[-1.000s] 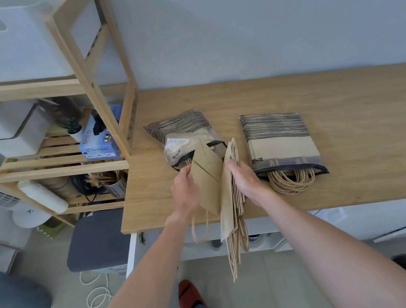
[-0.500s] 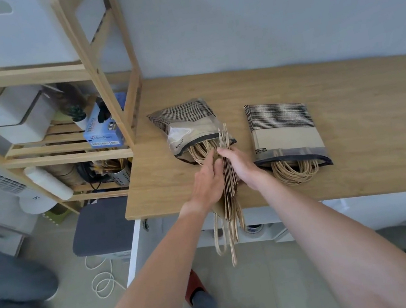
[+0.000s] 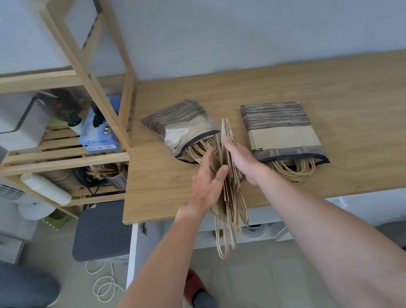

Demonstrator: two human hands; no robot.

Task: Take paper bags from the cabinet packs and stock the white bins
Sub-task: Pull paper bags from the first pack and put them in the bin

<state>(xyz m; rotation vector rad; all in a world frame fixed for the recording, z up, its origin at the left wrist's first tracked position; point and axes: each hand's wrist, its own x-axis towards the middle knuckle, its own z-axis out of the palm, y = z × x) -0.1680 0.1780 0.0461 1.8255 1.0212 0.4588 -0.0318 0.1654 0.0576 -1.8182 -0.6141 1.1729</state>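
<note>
Paper bags (image 3: 229, 176) stand on edge between both hands above the tabletop (image 3: 346, 93) front edge, handles dangling below. Left hand (image 3: 207, 185) presses its straight fingers flat against their left face; right hand (image 3: 244, 159) grips their right side. Beyond the grip lies one opened pack (image 3: 182, 128), another pack (image 3: 280, 131) to its right.

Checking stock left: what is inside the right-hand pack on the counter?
Twisted paper handles spill from the open end of the right pack. The bags they belong to are covered by its wrapper, so their number cannot be told.
</note>
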